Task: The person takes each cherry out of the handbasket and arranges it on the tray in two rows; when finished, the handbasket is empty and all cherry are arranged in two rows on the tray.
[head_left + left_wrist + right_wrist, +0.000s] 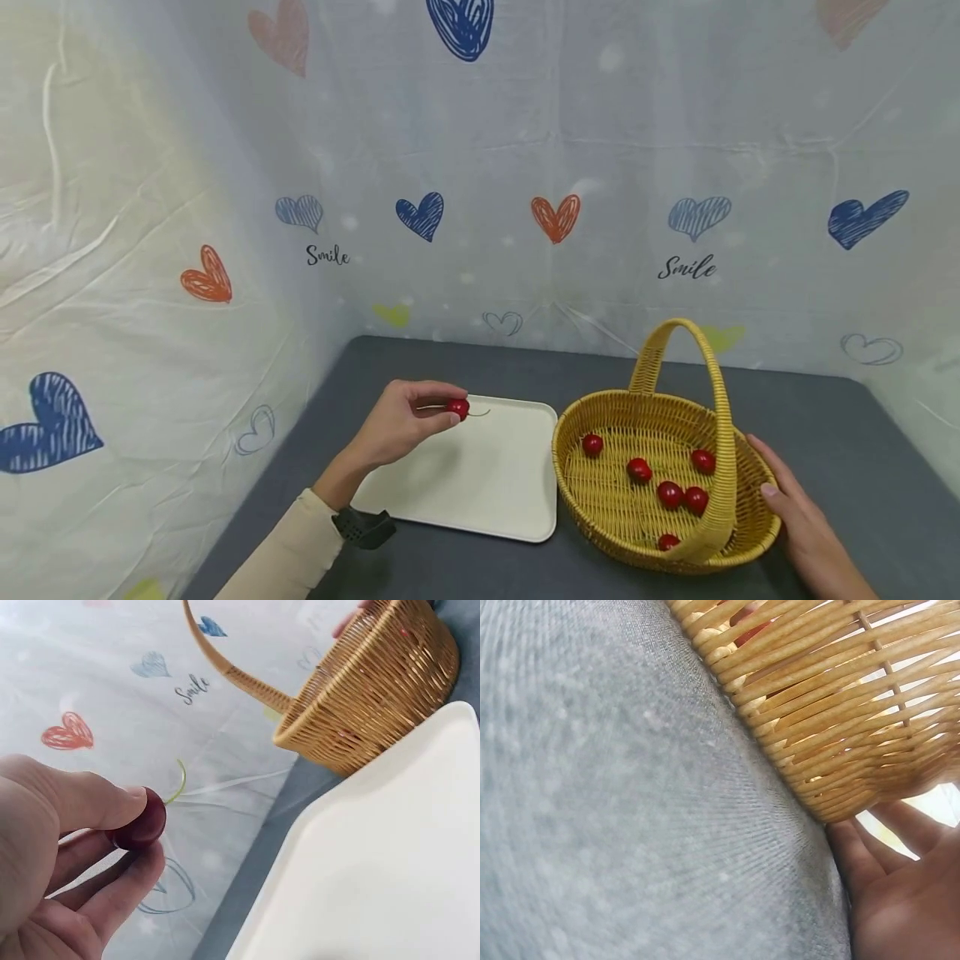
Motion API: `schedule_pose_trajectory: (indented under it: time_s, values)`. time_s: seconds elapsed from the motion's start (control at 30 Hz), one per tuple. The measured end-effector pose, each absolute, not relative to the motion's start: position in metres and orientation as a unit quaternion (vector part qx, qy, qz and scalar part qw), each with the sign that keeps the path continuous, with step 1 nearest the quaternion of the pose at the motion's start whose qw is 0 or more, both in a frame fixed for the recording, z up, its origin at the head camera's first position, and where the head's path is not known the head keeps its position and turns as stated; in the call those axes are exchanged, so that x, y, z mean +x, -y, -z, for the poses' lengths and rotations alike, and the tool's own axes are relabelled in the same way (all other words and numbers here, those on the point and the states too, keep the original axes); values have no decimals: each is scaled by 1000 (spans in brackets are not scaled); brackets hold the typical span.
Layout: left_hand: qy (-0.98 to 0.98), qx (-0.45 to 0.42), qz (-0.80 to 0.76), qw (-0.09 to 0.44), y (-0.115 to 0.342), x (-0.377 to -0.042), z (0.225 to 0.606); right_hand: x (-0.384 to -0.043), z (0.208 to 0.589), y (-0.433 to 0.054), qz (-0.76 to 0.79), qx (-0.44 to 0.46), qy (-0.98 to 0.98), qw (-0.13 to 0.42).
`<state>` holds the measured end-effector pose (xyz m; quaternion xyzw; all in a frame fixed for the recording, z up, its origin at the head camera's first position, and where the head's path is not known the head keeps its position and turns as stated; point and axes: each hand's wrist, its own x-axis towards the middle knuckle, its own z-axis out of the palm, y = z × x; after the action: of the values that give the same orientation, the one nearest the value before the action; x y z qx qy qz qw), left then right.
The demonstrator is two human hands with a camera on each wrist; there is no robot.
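Between thumb and fingertips my left hand (401,422) pinches a dark red cherry (146,821), its thin green stem pointing away from the hand. In the head view, this cherry is above the white rectangular tray (495,483). To the right stands a yellow wicker basket (607,525) with a tall arched handle; several red cherries (638,471) lie apart on its floor. My right hand (810,525) rests against the basket's right outer side, fingers fairly straight. In the right wrist view those fingers (855,859) touch the woven wall low down by the table.
A dark grey table (450,358) carries the tray and basket, which stand close side by side. Behind and to the left hangs a pale curtain (480,150) printed with hearts and the word Smile. The basket's handle (720,417) rises over its right part.
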<state>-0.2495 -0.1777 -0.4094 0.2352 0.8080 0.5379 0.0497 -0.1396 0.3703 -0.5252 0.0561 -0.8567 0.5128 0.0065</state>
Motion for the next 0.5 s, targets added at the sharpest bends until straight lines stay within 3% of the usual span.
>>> schedule_pose_trajectory:
  time_s: [0.5]
  values:
    - [-831,205,-516,38,123,-269,441,-137,526,-367,-508,78,857,41]
